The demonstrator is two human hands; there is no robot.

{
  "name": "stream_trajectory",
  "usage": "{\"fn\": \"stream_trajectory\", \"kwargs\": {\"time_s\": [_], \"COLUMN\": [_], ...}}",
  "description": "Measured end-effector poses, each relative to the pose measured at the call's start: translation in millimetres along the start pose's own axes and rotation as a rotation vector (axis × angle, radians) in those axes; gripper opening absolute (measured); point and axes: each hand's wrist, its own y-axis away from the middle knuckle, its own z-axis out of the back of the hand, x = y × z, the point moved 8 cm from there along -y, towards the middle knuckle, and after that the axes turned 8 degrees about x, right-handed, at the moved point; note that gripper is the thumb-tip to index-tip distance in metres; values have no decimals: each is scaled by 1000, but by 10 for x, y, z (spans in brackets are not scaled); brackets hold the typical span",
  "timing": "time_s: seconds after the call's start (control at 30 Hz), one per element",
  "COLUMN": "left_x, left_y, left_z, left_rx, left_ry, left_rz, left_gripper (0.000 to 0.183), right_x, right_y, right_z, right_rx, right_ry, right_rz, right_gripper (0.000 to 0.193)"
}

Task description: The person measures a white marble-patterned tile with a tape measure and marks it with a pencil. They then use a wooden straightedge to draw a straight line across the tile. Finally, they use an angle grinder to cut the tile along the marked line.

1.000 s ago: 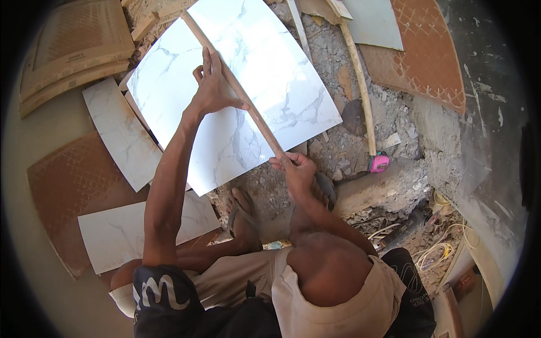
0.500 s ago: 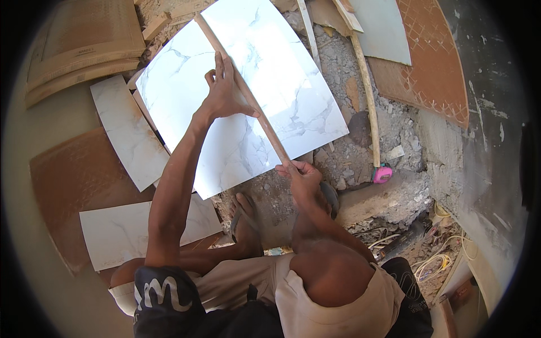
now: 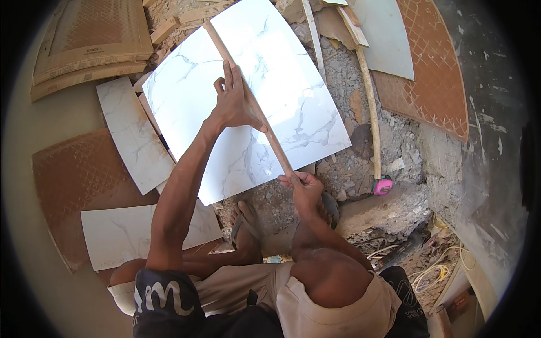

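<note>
A large glossy white tile with grey marble veins lies in front of me. Across it, from the far edge to the near edge, runs a narrow wooden strip. My left hand is spread on the tile, its thumb and stretched fingertips pressing along the left side of the strip. At the tile's near edge my right hand is closed, thumb and fingers pinching the near end of the strip. What the right hand's curled fingers hold underneath, if anything more, is hidden.
A pink tape measure sits on rubble at the right, by a long wooden stick. Cut tile pieces and a brown-backed tile lie left. Cardboard boxes stand at the far left. Loose wires lie at the lower right.
The whole scene has shifted slightly down and right in the picture. Both hands keep their places on the strip and tile.
</note>
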Motion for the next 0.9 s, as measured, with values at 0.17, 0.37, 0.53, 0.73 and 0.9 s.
{"fn": "stream_trajectory", "kwargs": {"time_s": [0.17,0.37,0.53,0.73,0.9], "left_x": [65,45,-2,-27,-43], "left_y": [-47,-30,-6,39,44], "left_z": [-99,-72,-32,46,50], "left_rx": [-78,-73,-23,84,62], "left_ry": [3,-2,1,54,15], "left_rz": [-65,-72,-27,71,56], "left_gripper": [184,184,183,183,183], "right_x": [-1,-11,-12,-1,3], "right_y": [0,1,-7,-4,-8], "right_z": [-3,-1,8,0,-1], "right_rx": [10,-1,7,13,21], "right_ry": [-2,-15,-15,-10,-9], "right_rz": [-9,-11,-8,-20,-16], "right_gripper": [13,14,12,11,12]}}
